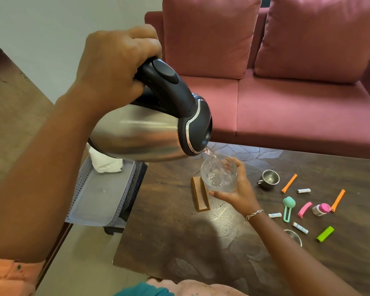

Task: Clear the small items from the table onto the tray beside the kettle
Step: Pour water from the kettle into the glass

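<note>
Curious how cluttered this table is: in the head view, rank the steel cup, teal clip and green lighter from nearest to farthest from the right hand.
From the right hand:
1. Steel cup, just to its right.
2. Teal clip, farther right, nearer the person.
3. Green lighter, farthest right, toward the near edge.
</note>
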A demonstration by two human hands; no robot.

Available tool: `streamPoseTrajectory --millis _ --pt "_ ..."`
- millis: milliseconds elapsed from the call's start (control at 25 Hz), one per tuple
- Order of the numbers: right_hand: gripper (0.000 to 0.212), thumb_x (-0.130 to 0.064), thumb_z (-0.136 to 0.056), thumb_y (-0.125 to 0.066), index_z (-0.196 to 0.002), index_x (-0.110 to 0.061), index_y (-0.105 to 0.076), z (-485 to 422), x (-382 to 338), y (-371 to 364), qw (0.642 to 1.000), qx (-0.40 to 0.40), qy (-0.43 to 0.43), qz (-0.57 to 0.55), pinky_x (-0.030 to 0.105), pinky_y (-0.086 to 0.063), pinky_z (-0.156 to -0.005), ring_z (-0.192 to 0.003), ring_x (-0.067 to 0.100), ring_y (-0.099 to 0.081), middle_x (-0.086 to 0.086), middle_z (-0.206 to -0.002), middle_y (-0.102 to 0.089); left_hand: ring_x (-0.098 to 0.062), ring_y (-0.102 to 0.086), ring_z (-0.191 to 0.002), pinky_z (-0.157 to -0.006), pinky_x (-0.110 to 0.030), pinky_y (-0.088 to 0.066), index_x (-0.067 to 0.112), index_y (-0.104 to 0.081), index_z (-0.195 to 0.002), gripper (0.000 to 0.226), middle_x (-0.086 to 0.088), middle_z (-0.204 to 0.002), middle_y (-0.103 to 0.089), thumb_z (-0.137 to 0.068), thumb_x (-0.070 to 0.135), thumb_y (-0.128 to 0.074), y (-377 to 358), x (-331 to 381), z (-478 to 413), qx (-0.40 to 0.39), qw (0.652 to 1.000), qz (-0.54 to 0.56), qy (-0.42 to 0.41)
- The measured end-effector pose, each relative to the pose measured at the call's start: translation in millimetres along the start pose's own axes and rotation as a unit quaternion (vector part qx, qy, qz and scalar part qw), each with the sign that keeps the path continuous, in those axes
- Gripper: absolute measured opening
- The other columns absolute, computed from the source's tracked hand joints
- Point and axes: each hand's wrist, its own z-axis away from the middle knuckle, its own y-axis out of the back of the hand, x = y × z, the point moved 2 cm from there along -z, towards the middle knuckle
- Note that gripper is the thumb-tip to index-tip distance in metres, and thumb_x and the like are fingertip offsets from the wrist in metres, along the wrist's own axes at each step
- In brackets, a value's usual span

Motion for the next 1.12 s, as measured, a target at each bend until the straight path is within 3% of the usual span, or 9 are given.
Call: streamPoseTrajectory --millis 360,520,720,840,960,1120 --pt "0.095 -0.048 -0.045 -0.073 -0.124 -0.027 -0.027 -0.5 -3.7 2.5 1.0 0.002 -0.001 0.0 0.009 -0.035 -0.092 -0.116 0.012 -0.046 -0.003 -0.125 -0.044 -0.041 -0.06 -0.066 -0.06 -0.028 -0.035 -0.002 -0.063 -0.083 0.033 -0.02 -0.084 -0.066 -0.074 0.018 -0.039 4.2 1.9 -6.8 0.004 1.0 -0.009 -0.022" --pt "0.094 -0.048 -0.044 -0.073 -0.124 -0.027 -0.027 -1.5 -4.3 3.3 1.0 0.004 0.0 -0.005 0.001 -0.036 -0.089 -0.116 0.011 -0.045 -0.004 -0.124 -0.043 -0.041 -0.059 -0.066 -0.06 -0.028 -0.035 -0.002 -0.063 -0.083 0.032 -0.02 -0.084 -0.066 -0.074 0.017 -0.039 6.9 0.6 -9.7 0.002 1.0 -0.012 -0.029" --pt "0.095 -0.047 -0.044 -0.074 -0.124 -0.026 -0.028 -0.1 -3.2 3.1 1.0 0.01 -0.001 -0.008 0.004 -0.034 -0.092 -0.117 0.012 -0.046 0.0 -0.126 -0.044 -0.04 -0.058 -0.064 -0.056 -0.03 -0.037 -0.002 -0.063 -0.083 0.027 -0.02 -0.083 -0.065 -0.074 0.014 -0.042 8.2 -0.7 -11.1 -0.003 0.999 -0.019 -0.036" --pt "0.094 -0.048 -0.044 -0.073 -0.123 -0.026 -0.028 0.9 -5.2 3.5 1.0 0.014 0.0 -0.003 -0.004 -0.032 -0.087 -0.113 0.003 -0.045 -0.001 -0.124 -0.043 -0.041 -0.058 -0.065 -0.058 -0.029 -0.036 -0.002 -0.063 -0.083 0.03 -0.021 -0.083 -0.066 -0.075 0.016 -0.041 9.0 -0.8 -11.1 0.002 0.999 -0.02 -0.04" --pt "0.093 -0.046 -0.044 -0.073 -0.123 -0.026 -0.027 2.1 -6.4 2.4 1.0 0.011 -0.001 -0.006 -0.005 -0.034 -0.085 -0.112 -0.001 -0.044 -0.002 -0.124 -0.042 -0.04 -0.058 -0.065 -0.057 -0.031 -0.04 -0.002 -0.063 -0.083 0.027 -0.02 -0.083 -0.066 -0.076 0.015 -0.043 9.0 -1.4 -10.7 0.004 0.999 -0.019 -0.041" --pt "0.092 -0.033 -0.048 -0.08 -0.123 -0.025 -0.027 3.5 -5.6 1.8 1.0 0.012 -0.004 0.004 -0.005 -0.033 -0.085 -0.112 0.005 -0.044 -0.002 -0.124 -0.041 -0.04 -0.058 -0.065 -0.055 -0.037 -0.045 -0.002 -0.063 -0.083 0.023 -0.02 -0.083 -0.065 -0.077 0.012 -0.045 8.6 -4.0 -8.7 0.004 0.999 -0.014 -0.039"
